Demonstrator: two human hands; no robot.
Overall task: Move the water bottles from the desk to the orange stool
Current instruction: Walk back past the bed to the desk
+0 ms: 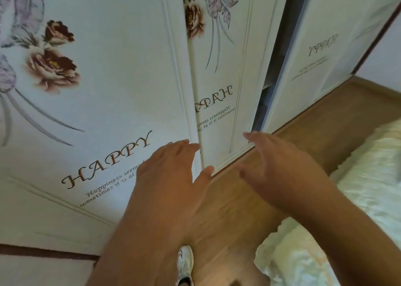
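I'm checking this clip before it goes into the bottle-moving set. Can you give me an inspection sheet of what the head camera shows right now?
Surface: wooden floor; no desk or stool in view.
Job's things: nothing seen; no water bottles, no orange stool.
Clutter: cream ruffled bedding at the right edge, over the floor.
Grippers: left hand and right hand both raised in front of the camera, fingers straight or relaxed, holding nothing.
Cables: nothing seen.
Surroundings: white wardrobe doors printed with flowers and the word HAPPY; a dark gap where one door stands partly open; a white shoe on the floor at the bottom edge.
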